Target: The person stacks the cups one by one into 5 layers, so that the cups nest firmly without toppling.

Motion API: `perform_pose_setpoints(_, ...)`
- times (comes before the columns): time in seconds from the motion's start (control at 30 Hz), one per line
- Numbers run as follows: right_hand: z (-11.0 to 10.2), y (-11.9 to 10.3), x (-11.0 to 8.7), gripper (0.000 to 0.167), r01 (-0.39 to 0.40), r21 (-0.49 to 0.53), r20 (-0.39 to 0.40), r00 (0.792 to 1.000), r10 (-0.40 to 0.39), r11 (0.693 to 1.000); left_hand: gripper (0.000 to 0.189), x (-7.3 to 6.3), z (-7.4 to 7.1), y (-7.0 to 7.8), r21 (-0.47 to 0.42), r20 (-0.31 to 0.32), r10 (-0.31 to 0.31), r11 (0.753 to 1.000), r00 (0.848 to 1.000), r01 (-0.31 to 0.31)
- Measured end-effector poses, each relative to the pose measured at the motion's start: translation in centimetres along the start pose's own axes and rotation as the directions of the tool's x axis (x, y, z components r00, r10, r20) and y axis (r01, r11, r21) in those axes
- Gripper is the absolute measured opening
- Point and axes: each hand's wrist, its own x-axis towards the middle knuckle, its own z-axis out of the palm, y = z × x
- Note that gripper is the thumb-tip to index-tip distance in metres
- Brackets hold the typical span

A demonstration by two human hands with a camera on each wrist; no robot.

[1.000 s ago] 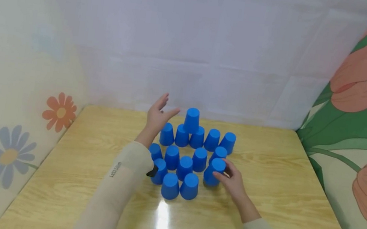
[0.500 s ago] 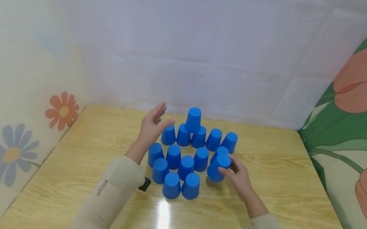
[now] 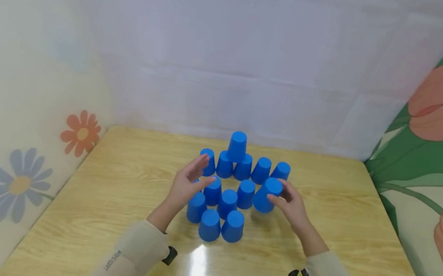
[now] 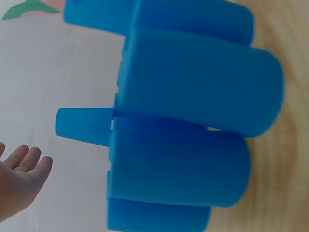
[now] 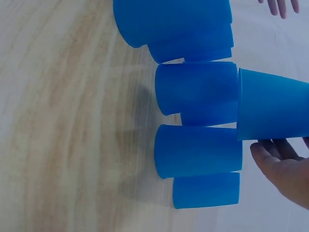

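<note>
My right hand (image 3: 294,210) grips an upside-down blue plastic cup (image 3: 267,195) between thumb and fingers. Slightly tilted, that cup hangs above the table and hides most of a cup behind it. In the right wrist view, the held cup (image 5: 273,105) is level with the tops of standing cups, and the hand (image 5: 287,174) is at its side. Fingers extended and thumb apart, my left hand (image 3: 184,188) hovers over the cups on the left, holding nothing. At the back, one cup (image 3: 238,146) sits upside down across two cups of the rear row.
Several more inverted blue cups stand close together on the wooden table (image 3: 118,181), including two at the front, a left front cup (image 3: 210,224) and a right front cup (image 3: 234,226). A white cloth backdrop (image 3: 233,66) rises behind the table, with flowered panels at both sides.
The right hand has raised its cup off the table and carried it slightly away from me. My left hand has come down from beside the top cup toward the nearer cups.
</note>
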Motion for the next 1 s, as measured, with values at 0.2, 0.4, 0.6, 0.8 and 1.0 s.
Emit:
perform_pose_setpoints(0.2,-0.2,-0.9,1.0,0.048,0.035,-0.004,0.020,0.999,-0.035,0.999,0.058,-1.9,0.6,0.4,-0.006,0.055,-0.051,0.999,0.997,0.051)
perform_pose_setpoints(0.4,-0.1,-1.4,2.2,0.049,0.044,-0.033,0.012,0.999,-0.044,0.998,0.055,-4.0,1.5,1.3,0.001,0.083,-0.047,0.999,0.995,0.047)
perform_pose_setpoints(0.6,0.1,-1.5,3.2,0.051,0.035,-0.039,-0.035,0.999,-0.037,0.999,0.052,-5.2,1.9,0.5,-0.048,0.086,-0.089,0.994,0.992,0.093)
perform_pose_setpoints(0.8,0.5,-1.7,4.0,0.052,0.033,-0.053,-0.050,0.998,-0.036,0.998,0.048,-6.2,2.1,-0.2,-0.053,0.084,-0.120,0.991,0.989,0.125)
perform_pose_setpoints(1.0,0.6,-1.7,5.0,0.052,0.033,-0.056,-0.059,0.998,-0.036,0.998,0.052,-7.1,2.4,-0.5,-0.028,0.085,-0.119,0.992,0.989,0.122)
